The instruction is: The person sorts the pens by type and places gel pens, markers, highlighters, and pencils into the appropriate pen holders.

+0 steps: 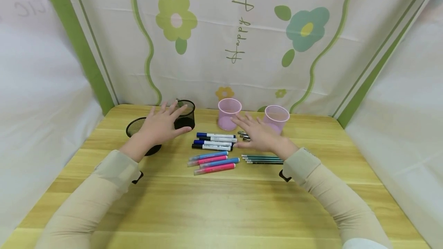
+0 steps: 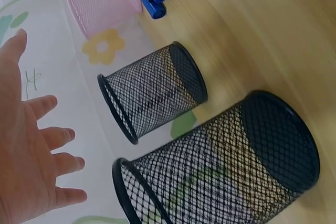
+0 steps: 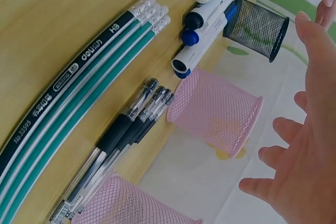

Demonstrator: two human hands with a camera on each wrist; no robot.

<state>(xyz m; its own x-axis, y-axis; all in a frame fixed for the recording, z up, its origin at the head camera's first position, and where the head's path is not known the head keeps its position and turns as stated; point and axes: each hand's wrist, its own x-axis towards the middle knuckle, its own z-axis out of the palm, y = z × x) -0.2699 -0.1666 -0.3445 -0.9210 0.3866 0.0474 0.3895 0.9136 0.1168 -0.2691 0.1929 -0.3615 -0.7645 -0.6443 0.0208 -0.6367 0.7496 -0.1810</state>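
My left hand (image 1: 162, 126) is spread out in the air above two black mesh pen cups, the nearer one (image 2: 220, 171) and the farther one (image 2: 155, 93), with nothing in its grasp. Fingers apart, my right hand (image 1: 261, 135) hovers empty over the black-gripped pens (image 3: 118, 129), hiding most of them in the head view. Two pink mesh pen cups stand beyond it, one left (image 1: 227, 122) and one right (image 1: 277, 115). Between the hands lie several whiteboard markers (image 1: 214, 147) with blue or black caps. Blue and pink highlighters (image 1: 215, 168) lie in front of these. Green and black pencils (image 3: 68, 85) lie below the right wrist.
The wooden table (image 1: 214, 210) stretches toward me in front of the highlighters. A white curtain (image 1: 214, 49) with printed flowers hangs at its back edge. White fabric (image 1: 45, 118) also closes off both sides.
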